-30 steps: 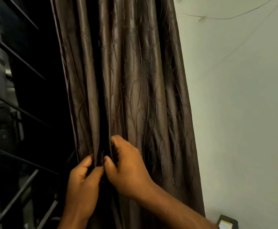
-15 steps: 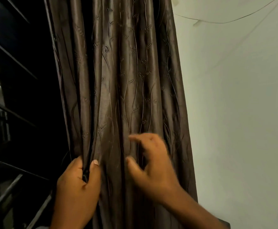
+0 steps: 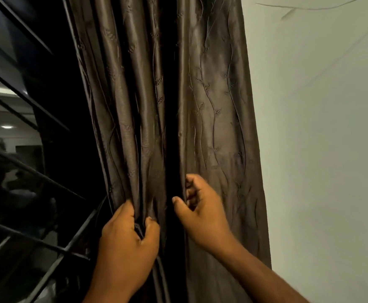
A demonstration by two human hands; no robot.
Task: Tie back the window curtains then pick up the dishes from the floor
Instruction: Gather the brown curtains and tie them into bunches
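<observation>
Brown satin curtain (image 3: 156, 106) hung bunched between window bars (image 3: 36, 182) and wall (image 3: 320, 149); left hand (image 3: 126, 243) clamped its folds, right hand (image 3: 202, 213) curled round another pleat (best gather evenly, I judged).

curtain (image 3: 156, 106): 1 | hands: 2 (left hand (image 3: 126, 243), right hand (image 3: 202, 213)) | wall (image 3: 320, 149): 1

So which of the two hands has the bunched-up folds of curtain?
The left hand, by the window bars, grips the gathered folds of the curtain. The right hand only curls at one fold's edge.
</observation>
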